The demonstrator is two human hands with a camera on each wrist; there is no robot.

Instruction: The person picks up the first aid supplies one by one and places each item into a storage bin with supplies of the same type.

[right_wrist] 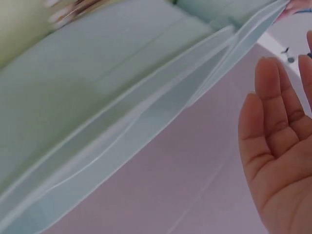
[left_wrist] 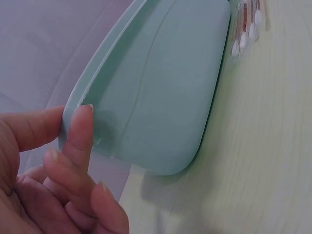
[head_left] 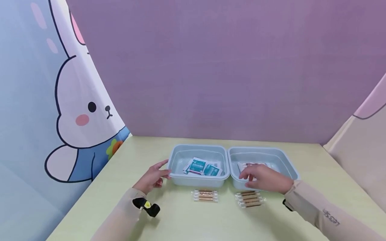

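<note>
At the left end of the left pale blue plastic tray (head_left: 196,181), my left hand (head_left: 153,176) holds the rim. In the left wrist view, the fingertips (left_wrist: 82,119) lie on both sides of the tray rim (left_wrist: 73,100). Teal-and-white packets (head_left: 198,165) lie inside this tray. Over the near side of the right pale blue tray (head_left: 280,156) hovers my right hand (head_left: 266,178), its fingers loosely bent and holding nothing. White packets (head_left: 241,166) in that tray are partly hidden beneath the hand. The right wrist view shows the palm (right_wrist: 287,190) beside the tray rim.
Before the left tray lies a clear pack of cotton swabs (head_left: 205,195) with brown sticks. A second swab pack (head_left: 249,199) lies before the right tray. The trays stand side by side on a pale wooden table (head_left: 193,224), with a purple backdrop (head_left: 211,73) behind.
</note>
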